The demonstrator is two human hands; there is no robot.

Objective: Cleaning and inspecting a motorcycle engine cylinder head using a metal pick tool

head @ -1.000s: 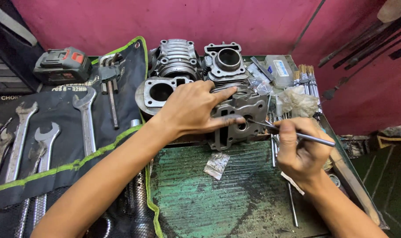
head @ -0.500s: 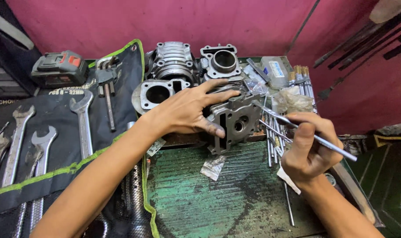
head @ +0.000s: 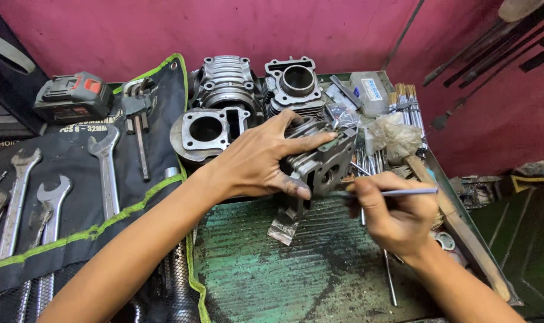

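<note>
Grey finned cylinder head in left hand, thin rod in right hand.

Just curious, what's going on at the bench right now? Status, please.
Left hand grips cylinder head, tilted on edge. Right hand holds thin rod at its port. Nothing in the way.

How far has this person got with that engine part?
Done: engine cylinders sit stripped on the bench. In hand: the left hand tilts a finned cylinder head while the right hand aims a thin rod at its port. What remains cannot be told.
</note>
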